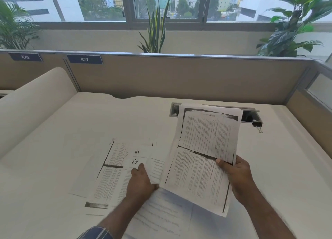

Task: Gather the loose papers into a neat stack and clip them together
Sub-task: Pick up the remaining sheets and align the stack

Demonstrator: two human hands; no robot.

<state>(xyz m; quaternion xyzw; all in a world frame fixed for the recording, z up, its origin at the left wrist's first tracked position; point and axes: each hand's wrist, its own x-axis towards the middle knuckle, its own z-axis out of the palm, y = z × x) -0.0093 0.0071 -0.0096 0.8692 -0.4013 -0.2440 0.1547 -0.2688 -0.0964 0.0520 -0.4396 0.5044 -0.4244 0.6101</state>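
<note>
Several printed sheets lie loose and overlapping on the white desk (53, 149). My right hand (237, 177) grips a few sheets (203, 158) by their right edge and holds them lifted and tilted above the desk, thumb on the top page. My left hand (142, 181) rests flat on the spread papers (115, 170) at the desk's middle, fingers reaching onto a page with small black figures. More sheets (161, 213) lie under my left forearm near the front edge. A black binder clip (257, 125) sits on the desk at the back right, beyond the held sheets.
A cable tray slot (174, 110) opens in the desk behind the held sheets. A beige partition (179, 77) with labels 476 and 477 closes the back and right side. A curved divider (36, 102) stands at the left. Plants line the window ledge.
</note>
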